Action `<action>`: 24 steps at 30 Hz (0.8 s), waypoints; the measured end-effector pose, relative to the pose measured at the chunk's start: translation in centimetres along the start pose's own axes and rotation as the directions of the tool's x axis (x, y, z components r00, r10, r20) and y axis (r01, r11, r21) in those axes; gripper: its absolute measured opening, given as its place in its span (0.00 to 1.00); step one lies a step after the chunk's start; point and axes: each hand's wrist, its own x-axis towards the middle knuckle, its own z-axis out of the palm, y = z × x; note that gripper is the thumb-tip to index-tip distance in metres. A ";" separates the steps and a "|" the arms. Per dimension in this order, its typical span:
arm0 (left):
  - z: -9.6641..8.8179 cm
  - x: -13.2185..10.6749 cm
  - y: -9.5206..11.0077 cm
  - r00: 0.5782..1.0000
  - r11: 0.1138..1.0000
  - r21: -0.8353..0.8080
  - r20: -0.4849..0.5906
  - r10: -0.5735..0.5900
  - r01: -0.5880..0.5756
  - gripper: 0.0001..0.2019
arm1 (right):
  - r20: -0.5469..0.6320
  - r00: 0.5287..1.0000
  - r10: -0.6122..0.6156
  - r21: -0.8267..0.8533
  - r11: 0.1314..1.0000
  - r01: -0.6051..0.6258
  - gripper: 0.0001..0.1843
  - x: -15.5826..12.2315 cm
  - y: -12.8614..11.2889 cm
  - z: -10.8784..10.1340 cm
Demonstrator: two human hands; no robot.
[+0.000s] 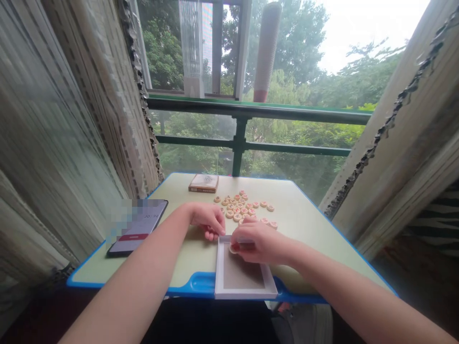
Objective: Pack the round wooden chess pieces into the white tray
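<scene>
My right hand (258, 241) is over the far end of a shallow white open box (246, 291), its fingers closed on a round Chinese chess piece (234, 248) held just inside the box. My left hand (210, 220) has its fingers curled, with thumb and fingertip pinching the box's far left corner. Beyond both hands lies a loose cluster of round wooden Chinese chess pieces (231, 206) with red and dark characters. Part of the cluster is hidden behind my right hand. The visible floor of the box is bare and brown.
A flat box (203, 183) lies at the far edge of the pale table (304, 239), which has a blue rim. A tablet or large phone (139, 229) rests at the left. Curtains (107, 95) flank both sides, and a green railing (239, 143) stands behind.
</scene>
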 end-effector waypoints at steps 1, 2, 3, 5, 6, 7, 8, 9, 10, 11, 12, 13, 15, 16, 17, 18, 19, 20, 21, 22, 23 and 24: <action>-0.1 0.1 -0.1 1.000 1.000 -0.004 0.005 0.010 -0.010 0.12 | 0.013 0.999 -0.035 -0.010 0.999 0.035 0.09 0.1 0.1 0.3; -0.2 0.1 -0.1 1.000 1.000 -0.007 0.013 0.015 -0.015 0.12 | 0.023 0.998 -0.063 -0.015 0.998 0.064 0.09 0.1 0.2 0.4; -0.2 0.1 -0.1 1.000 1.000 -0.008 0.021 0.016 -0.016 0.12 | 0.025 0.997 -0.076 -0.019 0.997 0.076 0.09 0.2 0.4 0.5; -0.2 0.1 -0.1 0.999 1.000 -0.006 0.036 0.007 -0.007 0.12 | 0.011 0.998 -0.061 -0.029 0.998 0.062 0.09 0.1 0.7 0.6; -0.2 0.0 0.0 0.999 1.000 -0.004 0.040 0.000 0.000 0.12 | 0.003 0.999 -0.048 -0.034 0.998 0.048 0.10 0.1 0.7 0.6; -0.2 0.0 0.1 0.999 1.000 -0.002 0.040 -0.005 0.005 0.12 | -0.005 0.999 -0.036 -0.039 0.999 0.036 0.11 0.0 0.8 0.7; -0.1 -0.1 0.2 0.999 1.000 -0.003 0.036 -0.010 0.010 0.12 | -0.010 1.000 -0.030 -0.045 0.999 0.029 0.12 0.0 0.8 0.7; -0.1 -0.1 0.2 0.999 1.000 -0.008 0.032 -0.018 0.018 0.12 | -0.011 1.000 -0.029 -0.050 0.998 0.029 0.12 0.0 0.7 0.7; -0.1 -0.1 0.3 0.999 0.999 -0.015 0.029 -0.029 0.029 0.12 | -0.012 0.999 -0.032 -0.055 0.998 0.032 0.12 0.0 0.6 0.7; -0.1 -0.1 0.4 0.999 0.999 -0.025 0.026 -0.041 0.042 0.12 | -0.014 0.999 -0.033 -0.062 0.998 0.032 0.12 0.1 0.6 0.7; -0.1 -0.1 0.4 0.998 0.998 -0.035 0.027 -0.055 0.056 0.12 | -0.018 1.000 -0.026 -0.073 0.997 0.024 0.11 0.1 0.5 0.7; -0.1 0.0 0.4 0.997 0.997 -0.044 0.033 -0.068 0.070 0.12 | -0.024 1.000 -0.009 -0.088 0.996 0.007 0.09 0.2 0.4 0.7; -0.2 0.1 0.5 0.995 0.994 -0.055 0.055 -0.087 0.090 0.11 | -0.033 0.999 0.041 -0.111 0.993 -0.044 0.06 0.3 0.3 0.7; -0.3 0.2 0.5 0.994 0.994 -0.058 0.067 -0.092 0.096 0.11 | -0.035 0.997 0.065 -0.116 0.991 -0.069 0.05 0.4 0.2 0.7; -0.3 0.2 0.5 0.993 0.993 -0.062 0.076 -0.095 0.100 0.11 | -0.035 0.996 0.083 -0.118 0.989 -0.087 0.05 0.4 0.2 0.7; -0.3 0.3 0.5 0.992 0.993 -0.065 0.082 -0.096 0.101 0.11 | -0.035 0.995 0.095 -0.118 0.988 -0.099 0.07 0.4 0.2 0.8; -0.3 0.3 0.6 0.992 0.993 -0.066 0.084 -0.095 0.100 0.10 | -0.035 0.994 0.100 -0.118 0.988 -0.104 0.08 0.5 0.2 0.8; -0.3 0.3 0.6 0.992 0.993 -0.066 0.084 -0.093 0.099 0.10 | -0.038 0.994 0.101 -0.121 0.987 -0.105 0.09 0.5 0.3 0.9; -0.3 0.3 0.6 0.992 0.993 -0.065 0.083 -0.090 0.095 0.10 | -0.039 0.994 0.099 -0.125 0.987 -0.103 0.09 0.5 0.3 1.0; -0.3 0.3 0.6 0.993 0.994 -0.064 0.085 -0.087 0.093 0.10 | -0.037 0.995 0.097 -0.130 0.986 -0.101 0.09 0.5 0.4 1.0; -0.3 0.4 0.6 0.992 0.994 -0.063 0.091 -0.086 0.092 0.10 | -0.034 0.995 0.097 -0.133 0.986 -0.100 0.09 0.5 0.4 1.1; -0.4 0.4 0.6 0.991 0.994 -0.062 0.099 -0.085 0.092 0.10 | -0.030 0.995 0.097 -0.137 0.985 -0.101 0.08 0.5 0.5 1.1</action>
